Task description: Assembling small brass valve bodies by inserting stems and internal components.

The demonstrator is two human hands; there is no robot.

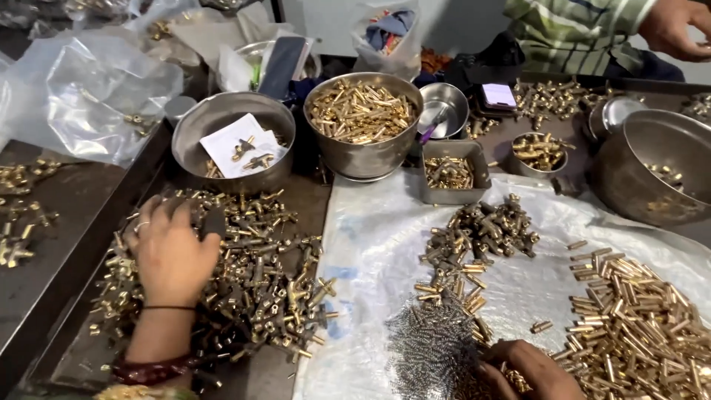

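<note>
1. The left hand (172, 252) lies palm down on a heap of T-shaped brass fittings (259, 274), fingers spread loosely and curled over the pieces; whether it pinches any 1 of them cannot be told.
2. The right hand (527, 370) sits at the lower edge, fingers bent down into small brass parts beside a grey pile of tiny springs (433, 344); its grip is hidden.
3. The fittings lie jumbled, their long axes pointing every way, on the dark tray left of a white plastic sheet (370, 244).
4. On the sheet: a darker cluster of fittings (481, 230) and, far right, a heap of straight brass pins (637, 318), mostly lying on a diagonal.
5. Behind stand 2 steel bowls, 1 full of brass pins (363, 111), 1 holding paper (233, 137), and a square tin (452, 174).
6. Another person's hand (674, 26) shows at top right.
</note>
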